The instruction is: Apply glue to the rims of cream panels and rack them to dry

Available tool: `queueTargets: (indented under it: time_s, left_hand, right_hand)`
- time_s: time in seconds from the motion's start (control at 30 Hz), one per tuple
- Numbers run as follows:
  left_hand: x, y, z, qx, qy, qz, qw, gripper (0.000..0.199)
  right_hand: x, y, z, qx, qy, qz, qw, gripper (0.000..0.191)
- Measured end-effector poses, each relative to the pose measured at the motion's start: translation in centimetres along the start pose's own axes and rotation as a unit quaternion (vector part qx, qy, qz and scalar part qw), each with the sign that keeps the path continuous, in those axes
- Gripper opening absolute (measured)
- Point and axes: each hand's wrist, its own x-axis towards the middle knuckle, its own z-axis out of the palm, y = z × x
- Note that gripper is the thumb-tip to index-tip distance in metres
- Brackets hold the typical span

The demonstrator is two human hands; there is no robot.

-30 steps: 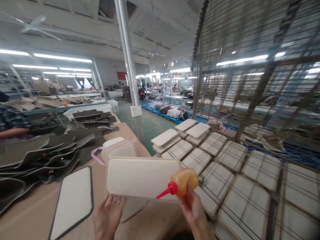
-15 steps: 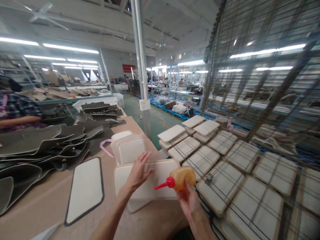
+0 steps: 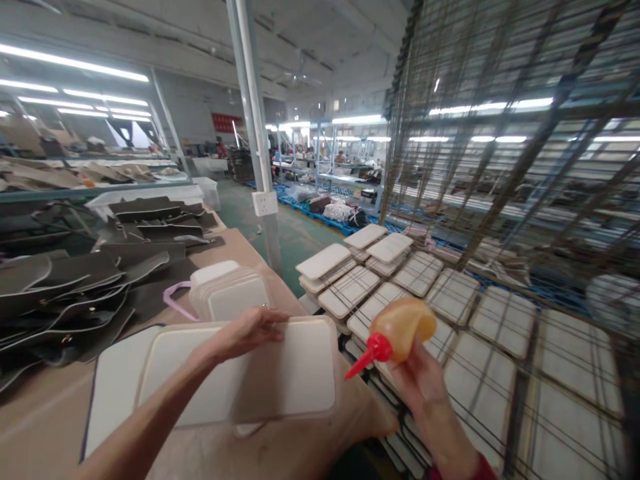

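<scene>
My left hand (image 3: 254,327) lies over the top edge of a cream rounded rectangular panel (image 3: 305,373), its fingers bent around that edge. The thumb is hidden. My right hand (image 3: 423,380) is wrapped around a squeeze bottle (image 3: 407,327) of yellowish liquid, tilted so its long red nozzle points down and left. The nozzle tip is to the right of the panel, touching nothing visible. The panel's left part overlaps a white panel with a dark border (image 3: 113,380). Behind it stands a stack of smaller white panels (image 3: 237,293).
Dark grey pieces with pale edges (image 3: 60,300) are piled on the left of the brown-covered table (image 3: 200,447). A purple strap (image 3: 175,300) lies by the small stack. At right, cream panels rest on a wire rack (image 3: 480,380), with raised wire racks (image 3: 475,133) above. A pole with a socket box (image 3: 265,203) stands ahead.
My left hand has gone from hovering open to holding the panel's edge. The panel now overlaps the dark-bordered one. My right hand and the bottle moved right, and the view turned right.
</scene>
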Motion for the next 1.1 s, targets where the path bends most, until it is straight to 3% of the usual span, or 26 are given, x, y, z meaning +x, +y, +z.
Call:
queueTargets:
  time_s: [0.2, 0.3, 0.43, 0.63, 0.87, 1.1]
  left_hand:
    - [-0.8, 4.8, -2.9, -0.021, -0.132, 0.014, 0.991, 0.036]
    - [-0.7, 6.4, -3.6, -0.067, -0.196, 0.025, 0.978, 0.038]
    - [-0.6, 8.0, -4.0, -0.043, -0.255, 0.017, 0.966, 0.04]
    - [-0.4, 9.9, -3.7, 0.018, -0.287, 0.038, 0.957, 0.042]
    - [-0.4, 12.3, -3.8, 0.013, -0.294, 0.053, 0.954, 0.043]
    - [-0.2, 12.4, -3.8, 0.0, -0.293, 0.065, 0.954, 0.042]
  right_hand:
    - [2.8, -5.6, 3.7, -0.094, -0.121, -0.117, 0.981, 0.052]
    - [3.3, -6.7, 4.7, -0.117, -0.168, -0.122, 0.971, 0.053]
    - [3.5, -7.5, 5.3, -0.123, -0.213, -0.105, 0.964, 0.057]
    - [3.5, -8.2, 6.1, -0.156, -0.264, -0.066, 0.95, 0.052]
    - [3.4, -9.0, 6.1, -0.17, -0.288, -0.045, 0.941, 0.046]
    - [3.0, -9.9, 5.1, -0.172, -0.29, -0.019, 0.941, 0.047]
